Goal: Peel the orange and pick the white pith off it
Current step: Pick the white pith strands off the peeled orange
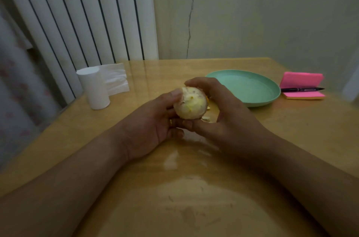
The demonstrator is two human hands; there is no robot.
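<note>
The orange (191,103) is held above the table between both hands. Its rind is off on the side facing me, and pale white pith covers it, with small yellow spots showing through. My left hand (155,120) cups it from the left, thumb pressed on its upper left edge. My right hand (219,108) wraps around it from the right and behind, fingers curled over the top and underneath. Small bits of peel (206,118) show just under and behind the fruit; the far side of the orange is hidden.
A green plate (272,91) sits on the wooden table (194,188) to the right. Past it lie pink sticky notes (303,81) with a black pen (302,89) on them. A white tissue roll (95,89) stands at the left, near the radiator.
</note>
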